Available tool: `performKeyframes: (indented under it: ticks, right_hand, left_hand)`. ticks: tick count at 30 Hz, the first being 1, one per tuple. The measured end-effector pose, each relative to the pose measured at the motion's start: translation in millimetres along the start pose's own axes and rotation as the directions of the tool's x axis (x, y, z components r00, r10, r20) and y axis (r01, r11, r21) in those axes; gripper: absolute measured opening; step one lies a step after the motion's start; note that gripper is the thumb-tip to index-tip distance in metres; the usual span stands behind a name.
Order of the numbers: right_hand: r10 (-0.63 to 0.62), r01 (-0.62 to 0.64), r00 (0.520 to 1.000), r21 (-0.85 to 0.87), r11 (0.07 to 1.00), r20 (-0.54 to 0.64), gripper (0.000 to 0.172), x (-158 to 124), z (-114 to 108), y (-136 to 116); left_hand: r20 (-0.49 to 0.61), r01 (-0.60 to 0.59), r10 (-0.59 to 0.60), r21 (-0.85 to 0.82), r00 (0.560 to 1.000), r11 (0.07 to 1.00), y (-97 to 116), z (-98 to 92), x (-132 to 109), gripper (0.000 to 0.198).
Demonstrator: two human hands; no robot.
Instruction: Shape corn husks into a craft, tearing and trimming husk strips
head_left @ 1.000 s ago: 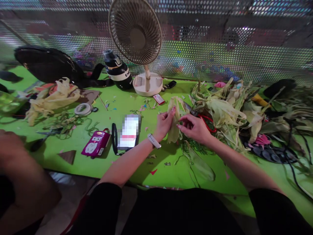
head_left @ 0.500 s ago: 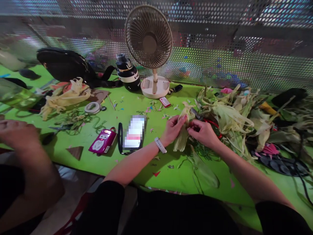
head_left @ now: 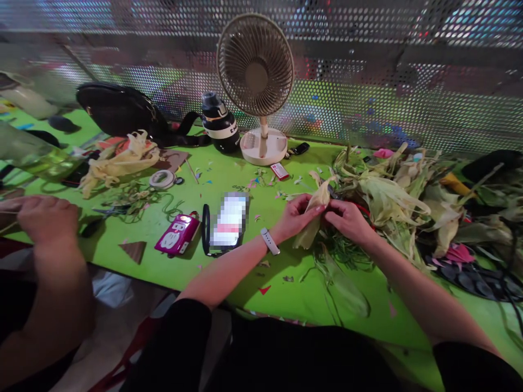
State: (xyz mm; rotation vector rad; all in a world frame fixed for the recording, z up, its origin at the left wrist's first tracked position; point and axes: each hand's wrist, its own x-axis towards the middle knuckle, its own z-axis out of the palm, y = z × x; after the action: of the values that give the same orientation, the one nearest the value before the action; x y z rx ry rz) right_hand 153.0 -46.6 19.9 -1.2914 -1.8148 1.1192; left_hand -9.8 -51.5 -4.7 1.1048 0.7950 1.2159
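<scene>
Over the worktop [head_left: 294, 305], beside the heap [head_left: 384, 196], the husk [head_left: 309, 235] is held tilted. Left hand [head_left: 296, 219]: closed, thumb pressed across the husk. Right hand [head_left: 347, 219]: fingers bunched at the husk's right edge; whether they pinch it cannot be told. Good practice, as judged here, pairs steady left-hand support with light right fingertips, so that the thin husk neither slips nor splits.

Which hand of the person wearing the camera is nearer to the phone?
Left. The left hand holds a pale husk to the right of the phone; the right hand is farther right, beyond the left.
</scene>
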Motion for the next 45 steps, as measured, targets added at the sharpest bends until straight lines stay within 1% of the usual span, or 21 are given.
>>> performKeyframes:
  ticks: [2,5,9,11,13,15,16,17,19,21,23,25,28,29,31,32,33,36,38,43,45]
  right_hand:
    - [0.006,-0.006,1.0,0.005,1.0,-0.002,0.01,0.9,-2.2,-1.2]
    - [0.071,-0.074,0.997,0.104,0.992,0.034,0.008,1.7,-7.7,-7.3]
    - [0.151,-0.156,0.988,0.181,0.971,0.041,0.015,3.2,-14.7,-12.0]
    - [0.138,-0.138,0.99,0.159,0.978,0.015,0.016,3.7,-15.2,-10.0]
    - [0.084,-0.082,0.996,0.131,0.988,-0.012,0.023,3.8,-12.3,-6.5]
    - [0.036,-0.049,0.997,0.181,0.982,0.07,0.043,3.6,-6.5,-3.1]
    - [0.024,-0.06,0.988,0.232,0.971,0.154,0.052,3.5,-3.0,-1.7]
    - [0.016,-0.086,0.971,0.284,0.955,0.24,0.056,3.4,0.5,-0.6]
    - [0.018,-0.142,0.929,0.311,0.94,0.369,0.047,3.6,5.3,0.5]
    - [0.053,-0.169,0.912,0.254,0.952,0.407,0.034,4.0,3.3,-0.4]
    - [0.096,-0.183,0.913,0.187,0.965,0.396,0.034,3.8,-8.2,-4.1]
    - [0.114,-0.166,0.94,0.141,0.976,0.321,0.035,2.5,-28.1,-9.9]
    - [0.076,-0.088,0.982,0.061,0.994,0.173,0.031,-0.7,-61.6,-18.3]
    - [0.059,-0.062,0.994,0.04,0.997,0.09,0.03,-1.7,-70.3,-19.9]
    - [0.028,-0.027,0.999,0.011,1.0,-0.04,0.027,-2.8,-80.4,-21.1]
    - [0.021,-0.021,0.997,0.003,1.0,-0.072,0.027,-3.1,-81.7,-20.8]
    - [0.02,-0.021,0.997,-0.002,1.0,-0.07,0.027,-3.1,-81.1,-20.1]
    - [0.032,-0.032,0.999,0.005,0.999,0.023,0.028,-2.5,-73.7,-17.6]
    - [0.023,-0.024,0.998,0.014,1.0,0.056,0.027,-2.2,-69.9,-16.7]
    - [0.004,-0.002,0.998,-0.027,1.0,0.069,0.026,-3.4,-68.8,-18.4]
    - [0.0,0.002,0.998,-0.026,1.0,0.071,0.027,-4.4,-67.5,-20.9]
  left_hand:
    - [-0.05,-0.011,0.01,-0.006,0.999,1.0,1.0,-2.3,1.7,0.043]
    - [-0.145,-0.01,0.0,-0.072,0.989,0.997,2.0,-6.7,6.3,0.04]
    - [-0.267,-0.013,-0.035,-0.175,0.963,0.984,0.5,-10.2,11.9,0.039]
    - [-0.305,-0.019,-0.041,-0.194,0.951,0.981,0.0,-9.8,12.4,0.038]
    - [-0.327,-0.02,-0.053,-0.218,0.943,0.976,0.6,-8.1,11.3,0.038]
    - [-0.34,-0.02,-0.069,-0.251,0.938,0.968,2.2,-5.8,9.6,0.038]
    - [-0.346,-0.02,-0.076,-0.265,0.935,0.964,3.2,-4.8,8.8,0.039]
    - [-0.351,-0.02,-0.08,-0.272,0.933,0.962,4.3,-4.2,8.3,0.039]
    - [-0.357,-0.021,-0.08,-0.269,0.931,0.963,5.9,-4.4,8.3,0.041]
    - [-0.366,-0.022,-0.074,-0.251,0.928,0.968,6.9,-6.7,10.0,0.041]
    - [-0.387,-0.027,-0.07,-0.242,0.919,0.97,7.3,-10.1,12.4,0.041]
    - [-0.407,-0.033,-0.073,-0.247,0.911,0.968,7.3,-13.0,14.3,0.041]
    - [-0.384,-0.016,-0.084,-0.249,0.919,0.968,6.5,-13.4,14.4,0.04]
    - [-0.368,-0.009,-0.083,-0.243,0.926,0.97,5.9,-12.5,13.7,0.039]
    - [-0.336,-0.001,-0.077,-0.228,0.939,0.974,4.0,-10.0,12.0,0.037]
    - [-0.325,-0.002,-0.071,-0.221,0.943,0.975,2.8,-8.9,11.3,0.036]
    - [-0.316,-0.007,-0.063,-0.216,0.947,0.976,1.4,-8.1,10.8,0.036]
    - [-0.293,-0.019,-0.049,-0.225,0.955,0.974,-2.5,-7.7,10.5,0.034]
    - [-0.288,-0.019,-0.056,-0.252,0.956,0.967,-3.7,-8.4,10.8,0.033]
    - [-0.279,0.056,-0.152,-0.325,0.948,0.944,-0.7,-6.3,9.6,0.037]
    - [-0.248,0.086,-0.176,-0.335,0.953,0.938,0.6,-4.5,8.4,0.042]
